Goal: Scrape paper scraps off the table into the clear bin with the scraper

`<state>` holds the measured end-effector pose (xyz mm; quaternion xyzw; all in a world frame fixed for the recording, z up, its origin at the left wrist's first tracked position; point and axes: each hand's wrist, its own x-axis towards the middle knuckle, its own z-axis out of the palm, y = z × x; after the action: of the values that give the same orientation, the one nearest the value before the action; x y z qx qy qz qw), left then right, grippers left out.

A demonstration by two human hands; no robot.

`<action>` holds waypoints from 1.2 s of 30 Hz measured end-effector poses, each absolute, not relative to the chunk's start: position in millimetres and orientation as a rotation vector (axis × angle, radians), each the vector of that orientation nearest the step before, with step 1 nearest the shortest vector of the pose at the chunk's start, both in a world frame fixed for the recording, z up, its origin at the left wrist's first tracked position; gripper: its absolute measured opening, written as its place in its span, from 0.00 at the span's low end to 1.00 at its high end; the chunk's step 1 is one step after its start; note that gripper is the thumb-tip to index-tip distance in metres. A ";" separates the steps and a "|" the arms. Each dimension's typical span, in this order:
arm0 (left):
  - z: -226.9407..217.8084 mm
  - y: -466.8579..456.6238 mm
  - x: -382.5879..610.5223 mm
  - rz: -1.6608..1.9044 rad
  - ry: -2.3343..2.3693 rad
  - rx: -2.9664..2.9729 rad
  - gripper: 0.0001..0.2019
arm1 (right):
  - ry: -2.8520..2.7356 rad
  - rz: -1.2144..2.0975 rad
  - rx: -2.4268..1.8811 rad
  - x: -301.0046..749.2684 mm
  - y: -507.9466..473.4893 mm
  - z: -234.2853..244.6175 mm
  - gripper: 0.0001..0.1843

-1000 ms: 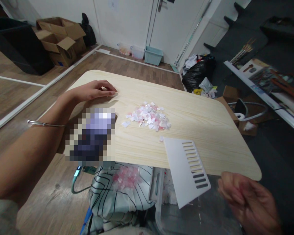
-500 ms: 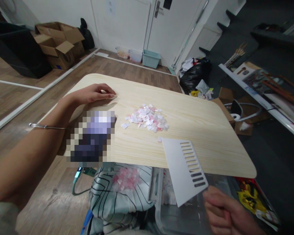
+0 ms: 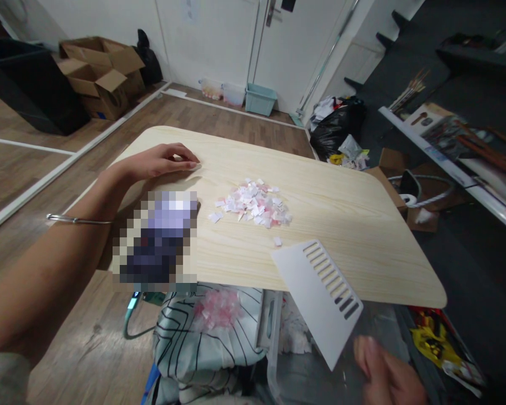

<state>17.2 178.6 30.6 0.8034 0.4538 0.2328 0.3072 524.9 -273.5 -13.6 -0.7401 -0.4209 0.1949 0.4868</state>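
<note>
Desk: white slotted scraper overhangs near edge. Paper-scrap pile mid-desk, well off right edge. Right hand just beyond near edge, fingers curled (blurred; can't tell hold). Left hand toward far-left corner, fingers half-bent, hold unclear.

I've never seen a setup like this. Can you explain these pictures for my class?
There is no robot, just a person's bare left hand and right hand, filmed by one head-worn camera looking forward and down. On the table lie a heap of small white and pink pieces and a pixelated object I can't identify. A white slotted sheet juts past the near edge. The right hand, curled, is nearest the sheet; no grip on it shows. The left hand is at the table's left side; I can't tell whether it holds anything.
</note>
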 end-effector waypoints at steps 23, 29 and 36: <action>33.8 174.7 18.1 0.603 1.192 2.145 0.34 | -1.444 0.424 -2.206 557.3 -233.5 -11.0 0.26; 35.5 172.7 19.8 0.585 1.176 2.164 0.35 | -1.308 0.347 -2.342 580.4 -238.7 -12.8 0.22; 39.0 170.6 21.3 0.560 1.190 2.175 0.35 | -1.162 0.560 -2.154 557.9 -241.6 -18.9 0.35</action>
<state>21.3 170.6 39.0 0.8175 0.4473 0.2104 0.2956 557.9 -241.6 -18.9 -0.8156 -0.4399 0.2119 0.3104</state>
